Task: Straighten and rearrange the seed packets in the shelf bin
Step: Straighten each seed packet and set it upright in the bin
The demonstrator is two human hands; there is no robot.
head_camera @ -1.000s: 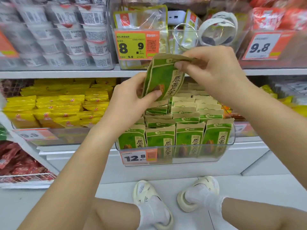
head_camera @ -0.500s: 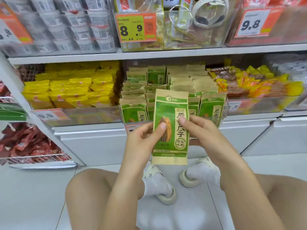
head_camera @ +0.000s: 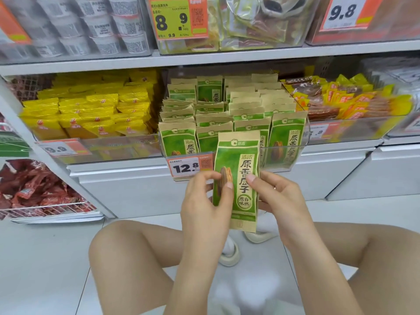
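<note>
Both hands, left hand (head_camera: 205, 202) and right hand (head_camera: 280, 197), pinch the green sunflower seed packet (head_camera: 237, 178) upright at frame centre, long axis vertical, just below and in front of the clear shelf bin (head_camera: 302, 142).

A single head-worn wide-angle view looks forward and down from a person crouched close in front of a low store shelf (head_camera: 227, 56). The clear shelf bin (head_camera: 281, 155) of seed packets sits just above centre, towards 12 o'clock, near the lens. Both hands meet at centre frame, the left hand (head_camera: 204, 205) and right hand (head_camera: 281, 201), with bare knees at 7 and 4 o'clock. Straight shelf edges bow towards the frame's borders.
</note>
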